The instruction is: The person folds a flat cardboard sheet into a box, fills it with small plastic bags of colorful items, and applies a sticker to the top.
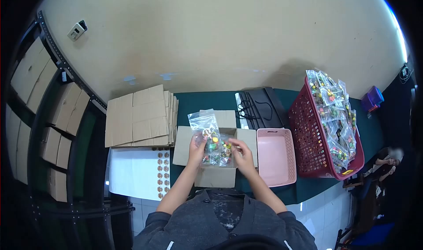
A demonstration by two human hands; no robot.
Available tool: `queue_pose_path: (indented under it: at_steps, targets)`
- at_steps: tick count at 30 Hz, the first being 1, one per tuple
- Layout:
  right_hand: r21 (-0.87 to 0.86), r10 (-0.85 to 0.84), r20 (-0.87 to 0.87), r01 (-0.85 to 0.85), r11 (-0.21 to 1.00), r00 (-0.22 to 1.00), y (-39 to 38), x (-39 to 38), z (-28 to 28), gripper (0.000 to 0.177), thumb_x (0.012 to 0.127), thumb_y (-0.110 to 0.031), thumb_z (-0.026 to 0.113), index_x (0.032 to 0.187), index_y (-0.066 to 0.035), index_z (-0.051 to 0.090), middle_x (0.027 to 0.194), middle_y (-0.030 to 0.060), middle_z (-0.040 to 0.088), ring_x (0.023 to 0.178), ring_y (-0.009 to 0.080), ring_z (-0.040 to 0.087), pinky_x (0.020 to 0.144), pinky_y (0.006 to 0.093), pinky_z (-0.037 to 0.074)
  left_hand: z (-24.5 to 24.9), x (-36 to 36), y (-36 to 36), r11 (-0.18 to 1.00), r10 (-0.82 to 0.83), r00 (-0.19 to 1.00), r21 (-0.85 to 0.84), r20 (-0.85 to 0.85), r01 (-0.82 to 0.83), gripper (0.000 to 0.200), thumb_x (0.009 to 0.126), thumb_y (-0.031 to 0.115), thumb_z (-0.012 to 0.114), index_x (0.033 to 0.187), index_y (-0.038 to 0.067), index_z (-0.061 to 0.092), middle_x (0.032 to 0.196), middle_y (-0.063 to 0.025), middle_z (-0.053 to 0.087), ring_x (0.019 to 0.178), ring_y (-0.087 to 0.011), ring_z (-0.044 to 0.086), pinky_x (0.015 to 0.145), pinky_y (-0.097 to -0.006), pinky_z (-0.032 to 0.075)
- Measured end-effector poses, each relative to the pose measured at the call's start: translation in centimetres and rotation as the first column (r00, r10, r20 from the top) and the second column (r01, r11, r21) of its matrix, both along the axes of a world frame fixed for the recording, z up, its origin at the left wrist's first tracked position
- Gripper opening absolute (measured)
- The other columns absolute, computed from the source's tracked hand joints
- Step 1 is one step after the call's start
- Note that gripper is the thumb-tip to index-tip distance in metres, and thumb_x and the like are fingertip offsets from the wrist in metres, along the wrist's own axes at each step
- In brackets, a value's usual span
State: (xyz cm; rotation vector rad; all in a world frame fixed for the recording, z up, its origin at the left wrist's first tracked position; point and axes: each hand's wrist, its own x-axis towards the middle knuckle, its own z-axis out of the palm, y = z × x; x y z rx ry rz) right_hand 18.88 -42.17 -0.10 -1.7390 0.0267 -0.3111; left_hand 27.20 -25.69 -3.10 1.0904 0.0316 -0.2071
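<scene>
My left hand (197, 151) is closed on a clear zip bag (202, 121), its thumb in front near a round label. Small bright pieces in yellow, green and red show through the plastic. My right hand (242, 155) is at the right side, fingers curled and fingertips at the edge of a clear bag of colourful pieces (226, 151). Both hands are over an open cardboard box (215, 178) with its flaps folded out. More bagged pieces show low between the hands, and the bags hide much of the box's inside.
Flattened cardboard (136, 118) is stacked left, above a white sheet with round stickers (134, 173). To the right are a pink basket (276, 157), a black case with cables (260, 107) and a maroon basket (315, 137) heaped with filled bags (337, 118). Boxes sit on a shelf (66, 69) at left. A person (382, 166) is far right.
</scene>
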Motion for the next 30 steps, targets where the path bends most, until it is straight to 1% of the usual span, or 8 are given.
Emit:
queue_pose_path:
  at_steps: [3, 7, 14, 18, 20, 24, 28, 30]
  targets:
    - [0.301, 0.074, -0.154, -0.024, 0.953, 0.985, 0.4, 1.4, -0.2, 0.035, 0.09, -0.014, 0.055, 0.122, -0.003, 0.05, 0.118, 0.0121, 0.052, 0.11, 0.0179, 0.05, 0.09, 0.0312, 0.042, -0.2, -1.2, 0.7, 0.992, -0.106, 0.994, 0.072, -0.022, 0.107, 0.024, 0.088, 0.019, 0.06, 0.105, 0.004, 0.053, 0.1, -0.0065, 0.061, 0.095, -0.0135, 0.057, 0.085, -0.0273, 0.044]
    - [0.366, 0.241, -0.328, -0.112, 0.924, 0.913, 1.6, 1.3, -0.7, 0.033, 0.088, -0.022, 0.06, 0.112, 0.001, 0.054, 0.1, 0.0063, 0.061, 0.087, 0.0107, 0.059, 0.08, 0.0251, 0.047, -0.2, -3.6, 0.4, 0.944, -0.256, 0.965, 0.228, 0.051, 0.238, 0.024, 0.088, 0.023, 0.062, 0.1, 0.003, 0.054, 0.095, -0.0058, 0.063, 0.089, -0.0118, 0.059, 0.08, -0.0245, 0.045]
    - [0.681, 0.332, -0.266, -0.068, 0.73, 0.905, 1.1, 1.1, -2.1, 0.024, 0.09, -0.02, 0.058, 0.103, 0.0, 0.058, 0.089, 0.0035, 0.063, 0.079, 0.0083, 0.059, 0.073, 0.0225, 0.047, -1.1, -3.9, 0.7, 0.964, -0.21, 0.976, 0.181, 0.056, 0.197, 0.019, 0.092, 0.022, 0.054, 0.099, 0.004, 0.054, 0.088, -0.0026, 0.059, 0.078, -0.0092, 0.055, 0.073, -0.0235, 0.044]
    - [0.652, 0.199, -0.273, 0.029, 0.758, 0.941, 1.3, 0.6, -1.0, 0.022, 0.09, -0.019, 0.057, 0.102, 0.001, 0.058, 0.091, 0.0052, 0.063, 0.08, 0.0099, 0.059, 0.074, 0.024, 0.047, 0.3, -3.8, 0.0, 0.96, -0.24, 0.969, 0.161, 0.062, 0.228, 0.02, 0.089, 0.019, 0.059, 0.102, 0.003, 0.054, 0.091, -0.004, 0.059, 0.084, -0.0096, 0.055, 0.075, -0.0243, 0.044]
    - [0.45, 0.172, -0.246, -0.045, 0.892, 0.954, 1.6, 0.1, -0.1, 0.022, 0.091, -0.018, 0.054, 0.102, 0.001, 0.058, 0.093, 0.0063, 0.063, 0.081, 0.0114, 0.06, 0.074, 0.0257, 0.048, 1.7, -4.3, -0.1, 0.9, -0.342, 0.925, 0.34, 0.163, 0.273, 0.028, 0.084, 0.016, 0.065, 0.106, 0.003, 0.053, 0.094, -0.0061, 0.059, 0.091, -0.0111, 0.056, 0.079, -0.0257, 0.044]
    - [0.683, 0.14, -0.28, 0.095, 0.724, 0.95, 1.3, 0.4, -1.2, 0.02, 0.09, -0.018, 0.056, 0.099, 0.0, 0.059, 0.092, 0.0064, 0.063, 0.081, 0.0111, 0.059, 0.072, 0.0249, 0.047, 1.3, -4.4, -0.1, 0.877, -0.358, 0.89, 0.428, 0.282, 0.217, 0.042, 0.077, 0.013, 0.071, 0.112, 0.002, 0.05, 0.099, -0.0093, 0.06, 0.093, -0.0155, 0.058, 0.08, -0.0286, 0.047]
    - [0.642, 0.169, -0.286, 0.058, 0.764, 0.943, 1.1, 0.4, -1.5, 0.02, 0.091, -0.019, 0.055, 0.097, -0.001, 0.059, 0.09, 0.0058, 0.063, 0.079, 0.0105, 0.059, 0.07, 0.0241, 0.047, 1.3, -4.9, -0.2, 0.892, -0.348, 0.917, 0.368, 0.193, 0.261, 0.049, 0.075, 0.009, 0.072, 0.117, 0.002, 0.045, 0.1, -0.0097, 0.06, 0.093, -0.0167, 0.059, 0.08, -0.0284, 0.047]
    - [0.382, 0.173, -0.312, -0.043, 0.923, 0.934, 1.3, -0.1, -0.2, 0.019, 0.09, -0.02, 0.057, 0.096, -0.001, 0.059, 0.088, 0.0048, 0.064, 0.078, 0.0089, 0.059, 0.07, 0.0228, 0.046, 1.7, -5.1, -0.4, 0.872, -0.369, 0.912, 0.407, 0.178, 0.273, 0.047, 0.077, 0.009, 0.071, 0.116, 0.002, 0.046, 0.102, -0.0086, 0.059, 0.095, -0.0155, 0.057, 0.083, -0.0294, 0.046]
